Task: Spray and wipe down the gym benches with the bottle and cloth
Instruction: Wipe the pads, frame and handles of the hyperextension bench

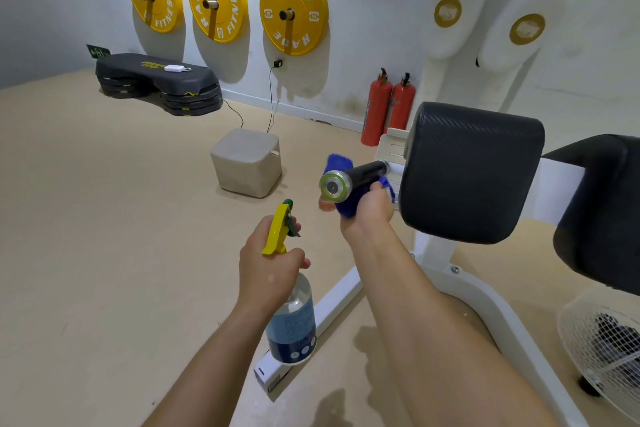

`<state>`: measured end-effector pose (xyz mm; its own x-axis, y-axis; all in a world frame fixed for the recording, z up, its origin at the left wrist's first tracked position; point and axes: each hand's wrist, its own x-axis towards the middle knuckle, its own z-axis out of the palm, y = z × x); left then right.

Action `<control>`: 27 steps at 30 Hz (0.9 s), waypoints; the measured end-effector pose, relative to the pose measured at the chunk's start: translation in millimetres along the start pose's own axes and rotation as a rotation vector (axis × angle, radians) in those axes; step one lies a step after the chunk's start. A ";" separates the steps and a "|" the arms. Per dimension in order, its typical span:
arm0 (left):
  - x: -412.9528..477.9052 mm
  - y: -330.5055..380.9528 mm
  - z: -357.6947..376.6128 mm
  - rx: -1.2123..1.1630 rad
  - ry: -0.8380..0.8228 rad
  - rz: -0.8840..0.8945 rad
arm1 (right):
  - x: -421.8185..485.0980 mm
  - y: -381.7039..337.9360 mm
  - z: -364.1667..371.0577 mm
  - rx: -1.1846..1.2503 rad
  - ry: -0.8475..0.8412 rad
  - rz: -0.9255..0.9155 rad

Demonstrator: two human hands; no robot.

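You're mid-job, not near done: your right grip (369,215) is clenched round the blue cloth (337,163), wrapping it on the black handle (367,172) at 1 o'clock from frame centre. The big bench pad (471,170) at 3 o'clock shows no wet sheen I can make out. Your left grip (266,267) grasps the spray bottle (292,322) by its neck at 6 o'clock, approx half full of blue liquid. Damp patches on the floor (370,340) at 5 o'clock suggest some spraying's done, but IMO the pads & any other benches are left.
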<state>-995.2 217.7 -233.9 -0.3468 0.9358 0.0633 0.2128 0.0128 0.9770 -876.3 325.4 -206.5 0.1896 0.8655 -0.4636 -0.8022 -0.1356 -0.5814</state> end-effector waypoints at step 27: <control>16.5 36.6 -13.2 0.004 -0.023 0.072 | -32.1 -99.8 19.6 -1.671 -0.781 -0.807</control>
<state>-1005.2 228.9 -194.4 -0.3090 0.9424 0.1283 0.2400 -0.0533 0.9693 -813.5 320.6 -120.5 -0.4406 0.8657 0.2378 0.6257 0.4860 -0.6101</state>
